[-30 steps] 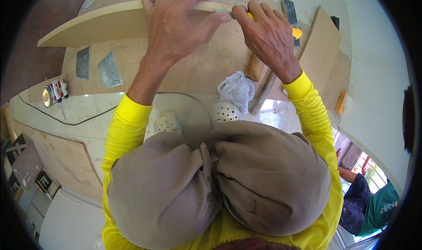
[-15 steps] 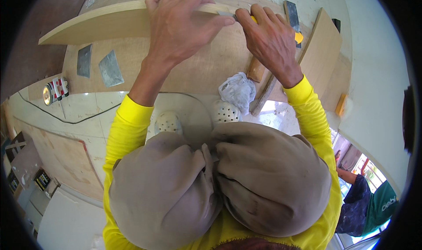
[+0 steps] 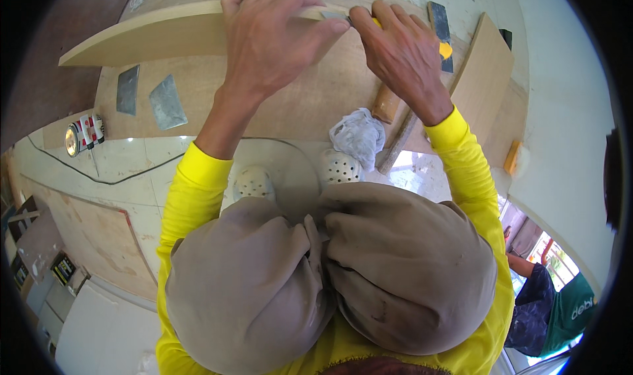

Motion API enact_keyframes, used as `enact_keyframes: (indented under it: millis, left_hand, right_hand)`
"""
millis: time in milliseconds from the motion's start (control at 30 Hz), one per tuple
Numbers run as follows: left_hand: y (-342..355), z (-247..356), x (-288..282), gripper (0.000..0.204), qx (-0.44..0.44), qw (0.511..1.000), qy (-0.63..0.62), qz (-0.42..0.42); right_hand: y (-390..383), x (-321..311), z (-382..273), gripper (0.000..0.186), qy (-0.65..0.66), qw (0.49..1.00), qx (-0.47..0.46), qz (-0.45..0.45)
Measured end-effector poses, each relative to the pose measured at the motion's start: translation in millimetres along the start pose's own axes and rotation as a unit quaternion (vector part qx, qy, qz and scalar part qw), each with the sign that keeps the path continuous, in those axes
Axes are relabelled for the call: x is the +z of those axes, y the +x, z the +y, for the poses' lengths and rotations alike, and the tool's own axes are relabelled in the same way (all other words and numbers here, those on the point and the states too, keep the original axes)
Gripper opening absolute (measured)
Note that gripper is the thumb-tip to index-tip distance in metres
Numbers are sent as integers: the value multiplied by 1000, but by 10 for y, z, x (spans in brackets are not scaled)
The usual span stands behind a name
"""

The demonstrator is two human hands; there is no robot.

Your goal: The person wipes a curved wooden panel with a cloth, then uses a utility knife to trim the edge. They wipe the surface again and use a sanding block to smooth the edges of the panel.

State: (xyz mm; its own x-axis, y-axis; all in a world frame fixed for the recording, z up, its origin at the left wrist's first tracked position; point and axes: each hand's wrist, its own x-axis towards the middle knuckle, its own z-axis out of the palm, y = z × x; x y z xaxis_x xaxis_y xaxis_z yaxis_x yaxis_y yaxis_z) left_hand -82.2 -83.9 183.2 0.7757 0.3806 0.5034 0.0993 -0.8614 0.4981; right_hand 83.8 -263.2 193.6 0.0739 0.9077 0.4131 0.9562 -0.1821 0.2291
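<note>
White lettering marks the green shirt of a person at the lower right of the frame. Markings on the red, white and black can at left and the black-and-yellow package at lower left are too small to read.

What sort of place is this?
Probably an indoor woodworking or renovation site: a long pale wooden board standing on edge, a yellow-handled bladed tool in the right hand, and flat grey metal plates lying on a brown plywood sheet.
</note>
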Motion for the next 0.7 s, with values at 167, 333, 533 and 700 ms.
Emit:
enact_keyframes:
  millis: [167,333,533,700]
  left_hand:
    - [14,12,-20,50,21,1000,11,-1]
    - [4,-25,1,52,18,1000,13,0]
    - [-4,-17,7,50,19,1000,4,5]
    - [-9,-41,23,49,19,1000,15,5]
  right_hand:
    - [-68,-71,7,26,7,1000,5,-6]
    - [-36,-46,18,26,9,1000,4,-5]
    - [-47,-51,9,26,11,1000,4,-5]
    - [-22,-11,5,26,9,1000,1,1]
